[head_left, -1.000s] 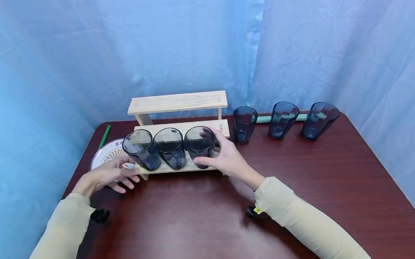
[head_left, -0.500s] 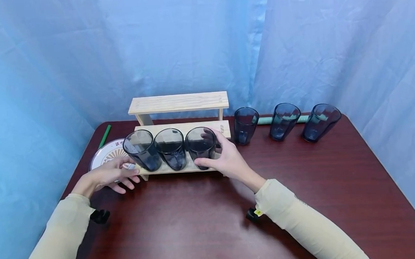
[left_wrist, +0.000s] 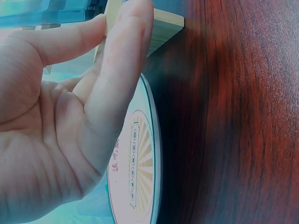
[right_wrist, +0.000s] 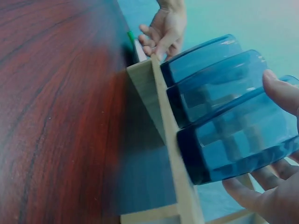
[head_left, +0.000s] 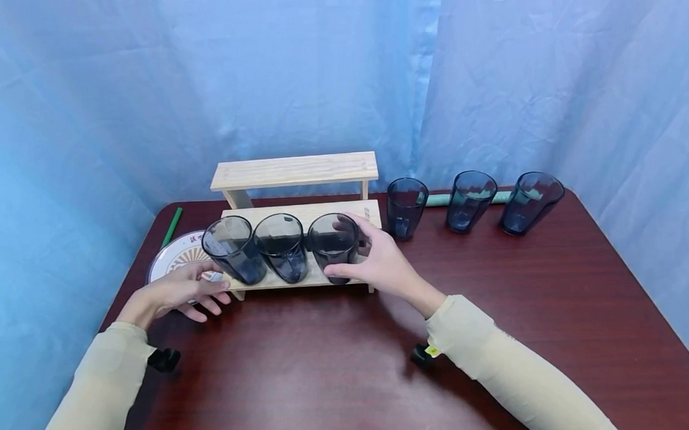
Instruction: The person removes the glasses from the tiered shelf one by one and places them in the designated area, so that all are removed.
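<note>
Three dark tinted drinking glasses stand in a row on the lowest step of a pale wooden stepped rack. My right hand grips the right-hand glass, thumb on its near side and fingers round the far side. Beside it stand the middle glass and the left glass. At the step's left end, my left hand pinches the board between thumb and index finger, its other fingers hanging loosely. The left wrist view shows this hand close up against the wood.
Three more tinted glasses stand in a row right of the rack. Behind them lies a pale green tube. A patterned plate is partly hidden by my left hand, with a green stick behind it. Blue curtains surround the table.
The right-hand glass has shifted slightly to the right and toward me with my right hand, widening its gap from the middle glass. My left hand stays at the rack's end.
</note>
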A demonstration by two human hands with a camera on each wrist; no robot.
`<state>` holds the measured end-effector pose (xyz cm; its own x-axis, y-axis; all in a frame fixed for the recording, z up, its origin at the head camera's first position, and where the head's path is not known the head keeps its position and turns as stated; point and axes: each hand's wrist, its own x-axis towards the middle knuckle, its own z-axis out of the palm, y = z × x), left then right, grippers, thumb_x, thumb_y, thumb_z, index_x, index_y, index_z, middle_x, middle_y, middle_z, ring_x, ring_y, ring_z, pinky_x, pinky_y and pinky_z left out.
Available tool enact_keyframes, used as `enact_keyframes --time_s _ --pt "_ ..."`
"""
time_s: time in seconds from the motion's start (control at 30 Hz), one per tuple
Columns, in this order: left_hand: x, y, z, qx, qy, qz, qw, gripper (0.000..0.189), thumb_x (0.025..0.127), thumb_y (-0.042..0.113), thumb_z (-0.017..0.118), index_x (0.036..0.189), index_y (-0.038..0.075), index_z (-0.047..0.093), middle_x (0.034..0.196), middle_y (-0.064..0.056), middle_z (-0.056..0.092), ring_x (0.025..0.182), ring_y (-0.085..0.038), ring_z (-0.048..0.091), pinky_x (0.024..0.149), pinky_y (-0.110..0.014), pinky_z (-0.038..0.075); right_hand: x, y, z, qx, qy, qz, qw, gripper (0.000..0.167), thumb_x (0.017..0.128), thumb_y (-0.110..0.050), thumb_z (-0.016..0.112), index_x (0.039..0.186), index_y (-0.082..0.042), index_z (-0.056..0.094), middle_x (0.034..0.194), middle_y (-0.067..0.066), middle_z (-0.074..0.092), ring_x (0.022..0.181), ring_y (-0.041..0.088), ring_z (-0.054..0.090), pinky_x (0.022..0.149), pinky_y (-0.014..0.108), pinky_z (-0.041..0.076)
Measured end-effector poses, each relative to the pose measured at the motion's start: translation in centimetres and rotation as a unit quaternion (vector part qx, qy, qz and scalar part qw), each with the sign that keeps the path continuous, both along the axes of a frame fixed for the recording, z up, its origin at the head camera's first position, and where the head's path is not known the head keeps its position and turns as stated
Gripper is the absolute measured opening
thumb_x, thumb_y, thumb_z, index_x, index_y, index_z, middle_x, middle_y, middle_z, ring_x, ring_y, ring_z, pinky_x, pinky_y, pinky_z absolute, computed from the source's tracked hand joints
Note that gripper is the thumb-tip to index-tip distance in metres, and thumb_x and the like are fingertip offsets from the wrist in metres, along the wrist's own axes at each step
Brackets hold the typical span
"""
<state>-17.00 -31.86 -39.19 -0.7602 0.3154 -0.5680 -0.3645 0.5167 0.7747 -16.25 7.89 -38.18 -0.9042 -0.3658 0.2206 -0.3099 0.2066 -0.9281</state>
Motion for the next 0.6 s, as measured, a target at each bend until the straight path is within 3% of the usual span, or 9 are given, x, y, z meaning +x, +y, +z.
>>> enact_keyframes --time_s 0.3,0.6 --pt "-0.1 0.1 -0.3 -0.001 0.001 0.001 1.0 0.059 0.102 0.03 0.064 0.143 0.001 0.034 0.106 -0.016 0.072 0.086 -0.028 0.072 0.068 -0.043 0.062 0.7 4.0 1.8 0.025 -0.003 -0.016 0.9996 0.085 0.072 -0.033 0.095 0.145 -0.027 0.051 0.135 -0.007 0.064 0.111 0.014 0.067 0.092 0.036 0.055" --pt "-0.1 0.1 -0.1 -0.002 0.004 -0.002 1.0 0.06 0.102 0.03 0.064 0.143 0.0 0.033 0.106 -0.016 0.071 0.086 -0.028 0.072 0.069 -0.044 0.062 2.4 11.4 3.9 0.043 -0.003 -0.114 0.9925 0.084 0.077 -0.022 0.092 0.149 -0.024 0.048 0.135 0.0 0.062 0.109 0.017 0.066 0.085 0.025 0.056"
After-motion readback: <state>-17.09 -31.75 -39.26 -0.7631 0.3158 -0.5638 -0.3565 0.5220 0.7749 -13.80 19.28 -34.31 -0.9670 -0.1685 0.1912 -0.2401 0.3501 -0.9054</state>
